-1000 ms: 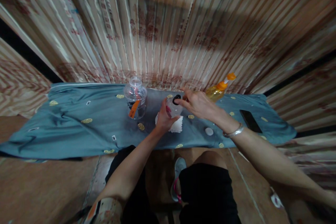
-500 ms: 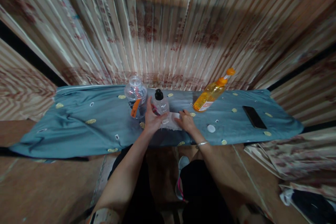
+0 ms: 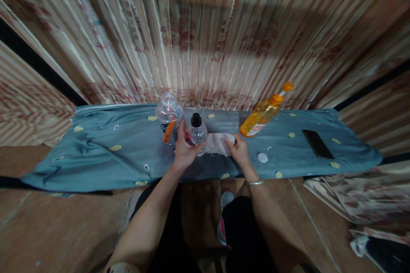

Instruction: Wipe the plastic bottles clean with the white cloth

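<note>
My left hand (image 3: 186, 148) is wrapped round the left side of a small clear bottle (image 3: 197, 131) with a black cap, which stands upright on the blue cloth. Pinched in the fingers of my right hand (image 3: 238, 150) is a whitish cloth (image 3: 218, 143) with a frayed lower edge; its left end reaches the small bottle. Just left of my left hand stands a larger clear plastic bottle (image 3: 168, 115), uncapped, with an orange and dark label.
A yellow-orange pump bottle (image 3: 261, 115) leans to the right behind my right hand. A white round lid (image 3: 262, 158) and a black phone (image 3: 317, 144) lie farther right on the blue-green tablecloth (image 3: 99, 166). A striped curtain (image 3: 198, 51) hangs behind the table.
My right hand has lifted its end of the whitish cloth and shifted slightly right. My left hand stays on the small bottle. The whole view has moved a little.
</note>
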Action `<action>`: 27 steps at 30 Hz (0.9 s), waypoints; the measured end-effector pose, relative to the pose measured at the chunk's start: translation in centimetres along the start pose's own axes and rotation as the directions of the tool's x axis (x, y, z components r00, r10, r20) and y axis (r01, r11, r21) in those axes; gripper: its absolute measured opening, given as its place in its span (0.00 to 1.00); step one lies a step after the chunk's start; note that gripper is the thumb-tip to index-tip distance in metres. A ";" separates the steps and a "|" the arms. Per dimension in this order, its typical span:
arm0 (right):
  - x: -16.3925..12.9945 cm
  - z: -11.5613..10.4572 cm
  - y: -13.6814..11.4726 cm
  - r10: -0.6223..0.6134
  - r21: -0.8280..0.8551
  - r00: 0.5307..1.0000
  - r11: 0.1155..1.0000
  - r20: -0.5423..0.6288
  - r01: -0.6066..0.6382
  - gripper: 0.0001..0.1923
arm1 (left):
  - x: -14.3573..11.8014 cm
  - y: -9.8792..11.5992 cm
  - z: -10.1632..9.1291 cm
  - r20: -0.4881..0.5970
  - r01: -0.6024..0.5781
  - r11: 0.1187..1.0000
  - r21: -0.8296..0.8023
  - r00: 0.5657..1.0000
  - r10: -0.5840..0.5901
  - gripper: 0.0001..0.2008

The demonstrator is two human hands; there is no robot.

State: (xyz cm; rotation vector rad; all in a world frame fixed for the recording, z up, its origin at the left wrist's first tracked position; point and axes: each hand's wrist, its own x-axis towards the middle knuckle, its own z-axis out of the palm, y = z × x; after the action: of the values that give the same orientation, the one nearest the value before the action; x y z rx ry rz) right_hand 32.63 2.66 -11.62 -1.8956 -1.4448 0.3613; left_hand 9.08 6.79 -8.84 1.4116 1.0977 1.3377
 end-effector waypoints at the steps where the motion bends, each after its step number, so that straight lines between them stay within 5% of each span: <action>1: -0.2 0.5 -0.5 -0.083 0.034 0.994 0.996 0.071 0.080 0.21 | 0.0 0.1 0.1 0.006 0.001 1.000 -0.002 1.000 -0.001 0.61; 4: -1.1 2.5 -1.9 -0.245 0.041 0.948 0.969 0.205 0.242 0.20 | -0.1 0.3 0.3 0.006 0.000 1.000 -0.025 1.000 0.000 0.60; 10: -1.8 4.7 -3.3 -0.181 -0.188 0.964 0.958 0.193 0.218 0.27 | -0.2 0.1 0.4 0.020 -0.003 1.000 0.000 1.000 0.003 0.60; 16: 1.4 2.1 -3.9 0.046 0.168 0.993 0.984 0.106 -0.063 0.06 | 0.1 -0.2 1.6 0.044 0.006 1.000 -0.020 0.999 -0.005 0.61; 19: 3.3 0.3 -5.1 0.110 0.277 0.989 0.951 0.102 -0.135 0.12 | 0.0 -0.2 2.3 0.090 0.024 1.000 -0.011 0.996 -0.023 0.62; 23: 5.2 -2.0 -8.9 -0.008 0.530 0.972 0.840 0.233 -0.120 0.15 | -0.3 0.1 2.6 0.162 0.027 1.000 0.000 0.986 -0.026 0.62; 27: 6.1 -3.2 -12.4 -0.180 0.572 0.865 0.808 0.469 -0.142 0.13 | -0.4 0.5 2.3 0.160 0.015 1.000 0.008 0.987 -0.017 0.62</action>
State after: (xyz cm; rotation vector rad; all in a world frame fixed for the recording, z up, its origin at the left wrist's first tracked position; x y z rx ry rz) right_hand 27.69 8.56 0.31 -1.3066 -1.4326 1.2302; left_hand 11.37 6.26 -8.53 1.4850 1.0064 1.1880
